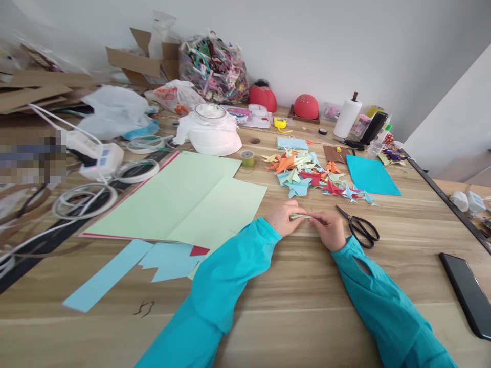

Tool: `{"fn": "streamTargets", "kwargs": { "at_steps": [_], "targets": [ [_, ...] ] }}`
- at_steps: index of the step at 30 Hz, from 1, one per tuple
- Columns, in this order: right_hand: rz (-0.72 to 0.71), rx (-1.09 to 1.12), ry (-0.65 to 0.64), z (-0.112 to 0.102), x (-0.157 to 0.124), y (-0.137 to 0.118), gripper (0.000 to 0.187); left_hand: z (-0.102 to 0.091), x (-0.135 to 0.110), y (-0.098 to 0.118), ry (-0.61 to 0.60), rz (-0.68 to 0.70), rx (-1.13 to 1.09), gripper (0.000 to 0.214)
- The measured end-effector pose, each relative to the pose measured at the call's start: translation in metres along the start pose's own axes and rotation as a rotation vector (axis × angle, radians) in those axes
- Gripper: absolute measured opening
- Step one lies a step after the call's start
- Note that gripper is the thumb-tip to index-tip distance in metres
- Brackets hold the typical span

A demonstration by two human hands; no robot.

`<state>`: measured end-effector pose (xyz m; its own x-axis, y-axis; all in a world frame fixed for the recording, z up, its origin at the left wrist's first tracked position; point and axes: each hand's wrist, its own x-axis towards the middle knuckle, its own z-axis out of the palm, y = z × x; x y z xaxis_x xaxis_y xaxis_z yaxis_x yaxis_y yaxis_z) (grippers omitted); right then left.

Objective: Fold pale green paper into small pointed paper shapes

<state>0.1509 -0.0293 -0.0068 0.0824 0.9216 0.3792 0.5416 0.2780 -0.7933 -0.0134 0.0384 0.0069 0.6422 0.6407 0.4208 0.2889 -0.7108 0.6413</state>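
Observation:
My left hand [283, 216] and my right hand [330, 229] meet over the wooden table [307, 306], both in teal sleeves. Between their fingertips they pinch a small folded piece of pale green paper [302, 216], held low over the tabletop. Just beyond my hands lies a pile of folded paper figures [307, 176] in orange, red, blue and green. Black scissors [360, 227] lie right beside my right hand.
Large pale green sheets [184, 202] and light blue offcuts [153, 260] lie to the left. A teal sheet [371, 176] sits at the back right, a black phone [468, 294] near the right edge. Tape rolls [137, 170], bags, cardboard boxes and a paper towel roll [347, 117] crowd the back.

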Motion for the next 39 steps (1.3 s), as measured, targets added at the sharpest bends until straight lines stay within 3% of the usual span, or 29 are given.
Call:
{"fn": "streamTargets", "kwargs": {
  "at_steps": [13, 24, 34, 39],
  "targets": [
    [-0.055, -0.022, -0.023, -0.0003, -0.0002, -0.0036, 0.013, -0.0003, 0.0001, 0.0006, -0.001, 0.082, 0.059, 0.015],
    [-0.137, -0.165, -0.033, -0.0014, 0.0002, -0.0094, 0.016, -0.0009, 0.0015, 0.0023, -0.041, 0.088, 0.099, 0.015],
    [-0.056, -0.059, -0.003, 0.0026, -0.0021, -0.0003, 0.015, -0.0021, 0.0009, 0.002, -0.034, 0.055, 0.099, 0.016],
    [-0.09, -0.072, -0.031, 0.001, -0.0019, -0.004, 0.014, -0.0012, 0.0009, 0.0026, -0.044, 0.059, 0.09, 0.016]
  ]
}}
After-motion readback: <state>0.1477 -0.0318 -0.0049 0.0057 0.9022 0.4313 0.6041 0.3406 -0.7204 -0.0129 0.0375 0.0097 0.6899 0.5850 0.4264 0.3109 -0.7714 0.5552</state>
